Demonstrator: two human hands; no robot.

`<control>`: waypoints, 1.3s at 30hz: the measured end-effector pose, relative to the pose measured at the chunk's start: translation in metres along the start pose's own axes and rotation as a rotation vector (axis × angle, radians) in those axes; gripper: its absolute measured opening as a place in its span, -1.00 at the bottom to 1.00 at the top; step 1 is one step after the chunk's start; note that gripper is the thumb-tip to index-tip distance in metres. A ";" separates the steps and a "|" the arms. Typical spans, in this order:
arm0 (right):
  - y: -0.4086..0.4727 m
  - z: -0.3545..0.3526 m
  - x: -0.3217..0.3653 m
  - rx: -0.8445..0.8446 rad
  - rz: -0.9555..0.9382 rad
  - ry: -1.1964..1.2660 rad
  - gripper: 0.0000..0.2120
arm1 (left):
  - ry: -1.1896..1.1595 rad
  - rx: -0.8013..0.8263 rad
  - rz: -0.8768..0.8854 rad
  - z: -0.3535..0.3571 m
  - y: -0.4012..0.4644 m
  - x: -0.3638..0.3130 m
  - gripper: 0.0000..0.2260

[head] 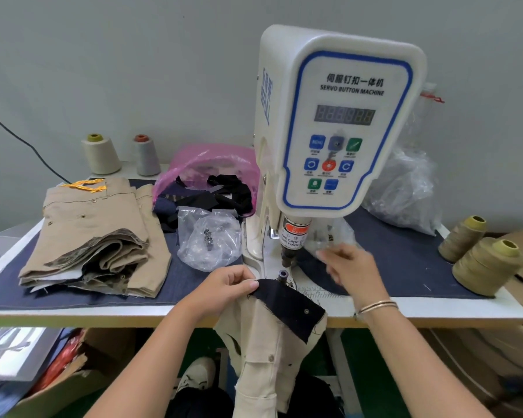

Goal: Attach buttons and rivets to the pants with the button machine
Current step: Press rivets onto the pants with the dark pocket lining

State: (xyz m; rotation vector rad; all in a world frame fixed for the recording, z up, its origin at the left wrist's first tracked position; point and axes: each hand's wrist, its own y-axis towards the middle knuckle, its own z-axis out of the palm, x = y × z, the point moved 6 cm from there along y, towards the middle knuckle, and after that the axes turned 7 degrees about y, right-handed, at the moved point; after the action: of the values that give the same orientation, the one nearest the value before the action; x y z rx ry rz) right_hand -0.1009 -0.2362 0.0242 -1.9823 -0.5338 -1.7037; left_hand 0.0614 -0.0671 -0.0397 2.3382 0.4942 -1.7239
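We are working at the white button machine point(338, 122), centre of the frame, feeding beige pants point(263, 357) that are hanging off the table point(103, 315) edge at lower centre. Our left hand point(224, 288) is pinching the dark fabric patch point(287, 306) lying over the waistband, just beside the lower die point(283, 273). Our right hand point(349, 265), blurred, is hovering near the punch point(287, 260) right of centre; we cannot tell whether it is holding a button. To do this well, we are judging that the cloth should be lying flat and centred on the die, with fingers kept clear of the punch. Finished pants point(94, 233) are lying stacked at left, a bag of hardware point(207, 239) beside them.
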 end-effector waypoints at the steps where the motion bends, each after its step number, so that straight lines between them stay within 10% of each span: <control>1: -0.009 0.012 -0.006 0.061 0.071 0.078 -0.81 | -0.008 -0.004 -0.001 0.000 0.000 0.000 -0.89; 32: -0.074 0.099 -0.030 0.206 0.539 1.174 -0.78 | -0.030 -0.072 -0.023 -0.001 -0.001 -0.001 -0.87; 35: -0.092 0.131 -0.020 0.398 0.486 0.943 -0.72 | 0.045 -0.114 -0.082 -0.003 -0.002 0.006 -0.76; 39: -0.058 0.163 0.013 0.401 -0.005 -0.003 -0.78 | 0.186 -0.252 -0.115 -0.007 -0.009 0.008 -0.68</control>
State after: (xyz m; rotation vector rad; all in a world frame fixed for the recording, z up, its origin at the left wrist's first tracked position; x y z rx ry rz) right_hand -0.0010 -0.0943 0.0232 -1.6949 -0.8107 -1.4587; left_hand 0.0665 -0.0556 -0.0453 2.3343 0.8398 -1.3985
